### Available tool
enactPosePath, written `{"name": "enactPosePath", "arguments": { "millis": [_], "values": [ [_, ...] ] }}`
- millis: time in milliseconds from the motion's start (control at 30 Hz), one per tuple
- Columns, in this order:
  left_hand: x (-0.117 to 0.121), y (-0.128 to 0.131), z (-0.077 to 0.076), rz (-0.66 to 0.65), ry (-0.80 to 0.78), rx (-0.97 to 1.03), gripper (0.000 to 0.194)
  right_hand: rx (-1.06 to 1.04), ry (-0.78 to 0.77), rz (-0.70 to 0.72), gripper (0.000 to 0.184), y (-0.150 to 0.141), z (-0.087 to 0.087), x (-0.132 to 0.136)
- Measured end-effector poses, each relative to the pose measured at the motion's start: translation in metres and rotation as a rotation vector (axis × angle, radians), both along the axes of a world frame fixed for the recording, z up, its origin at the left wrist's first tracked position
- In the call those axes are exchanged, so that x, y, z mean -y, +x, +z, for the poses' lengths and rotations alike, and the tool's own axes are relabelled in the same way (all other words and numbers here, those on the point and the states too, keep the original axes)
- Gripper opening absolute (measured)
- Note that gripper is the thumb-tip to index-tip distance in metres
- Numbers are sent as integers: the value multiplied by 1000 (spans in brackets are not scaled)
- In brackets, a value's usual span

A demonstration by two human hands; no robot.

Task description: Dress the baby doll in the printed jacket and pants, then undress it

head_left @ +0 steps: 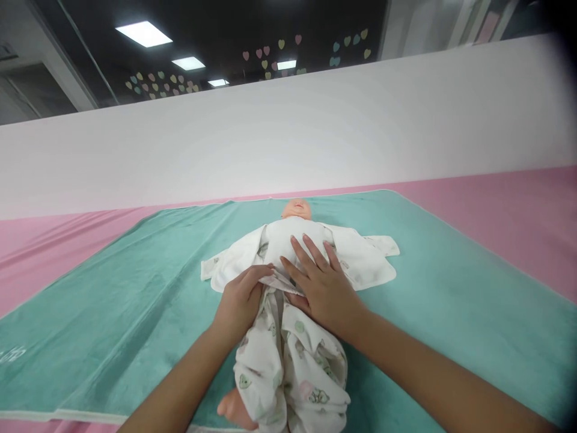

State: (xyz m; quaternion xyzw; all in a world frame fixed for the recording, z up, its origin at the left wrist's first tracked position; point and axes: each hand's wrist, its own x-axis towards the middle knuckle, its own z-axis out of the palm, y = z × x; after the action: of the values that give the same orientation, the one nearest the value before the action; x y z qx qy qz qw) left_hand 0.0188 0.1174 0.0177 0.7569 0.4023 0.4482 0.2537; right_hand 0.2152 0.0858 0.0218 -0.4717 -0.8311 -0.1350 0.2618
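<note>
A baby doll lies on its back, its head at the far end and a bare foot near me. Its white baby shirt is spread wide, with the sleeves out to both sides. Patterned baby pants cover the legs. My left hand is closed at the doll's left-of-view waist, its fingers gripping the shirt's lower hem. Spread flat across the belly, my right hand rests on the shirt, the thumb by the pants' waistband.
Under the doll is a teal towel, laid over a pink sheet. A white wall panel rises behind them. Above it, dark glass carries several heart stickers and reflects ceiling lights.
</note>
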Motion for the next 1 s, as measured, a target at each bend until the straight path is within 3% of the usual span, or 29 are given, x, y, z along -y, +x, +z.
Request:
{"name": "enactPosePath", "arguments": {
  "millis": [167, 367, 633, 700, 833, 1000],
  "values": [
    [-8, 2, 2, 12, 18, -44, 31, 9, 8, -33, 58, 0, -2, 1],
    [-19, 4, -1, -89, -310, -44, 56, 41, 31, -77, 58, -1, -4, 0],
    [-34, -3, -4, -172, -363, -164, 67, -1, -10, -24, 55, -1, -7, -1],
    [-39, -5, 0, -195, -330, -239, 69, -59, -82, -1, 55, 1, -9, -3],
    [-47, -2, 7, -238, -115, -301, 63, -284, -264, 20, 65, 8, -13, -8],
    [-51, 6, 6, -186, -23, -273, 43, -524, -298, -26, 61, 15, -14, -17]
  ]
}}
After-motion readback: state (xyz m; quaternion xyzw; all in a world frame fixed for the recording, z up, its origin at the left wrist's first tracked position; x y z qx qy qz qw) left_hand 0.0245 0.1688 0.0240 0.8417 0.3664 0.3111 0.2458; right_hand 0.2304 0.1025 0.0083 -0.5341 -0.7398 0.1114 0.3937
